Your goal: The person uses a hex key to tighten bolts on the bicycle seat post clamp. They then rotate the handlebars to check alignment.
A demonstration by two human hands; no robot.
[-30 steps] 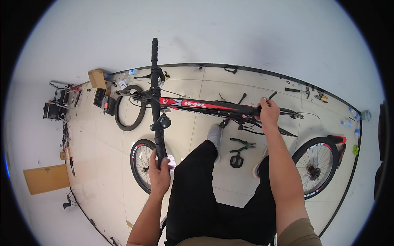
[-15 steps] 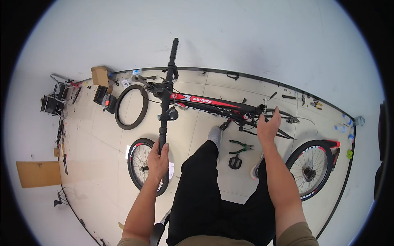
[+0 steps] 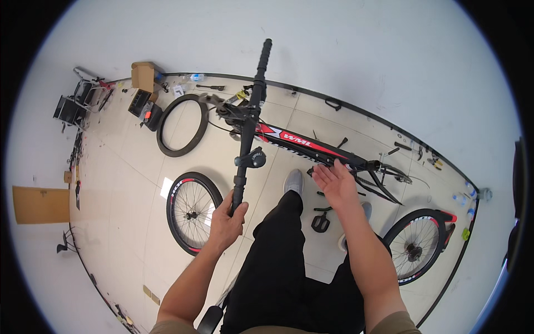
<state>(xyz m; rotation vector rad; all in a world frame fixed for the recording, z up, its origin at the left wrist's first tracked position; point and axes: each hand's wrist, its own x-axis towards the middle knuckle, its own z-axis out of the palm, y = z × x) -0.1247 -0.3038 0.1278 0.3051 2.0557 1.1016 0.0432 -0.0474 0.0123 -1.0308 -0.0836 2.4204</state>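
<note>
**While the left hand (image 3: 228,225) grips, the right hand (image 3: 335,186) spreads**

As the head view looks down, the left hand wraps around the near end of a black handlebar (image 3: 245,142). From the bar, a red-and-black bicycle frame (image 3: 303,141) slants away to the right. Beside it the right hand is open and holds nothing, palm showing; whether it touches the frame cannot be told. A spoked wheel (image 3: 192,215) lies left, a cassette-fitted wheel (image 3: 414,252) right, a black pedal (image 3: 320,223) between them.
</note>
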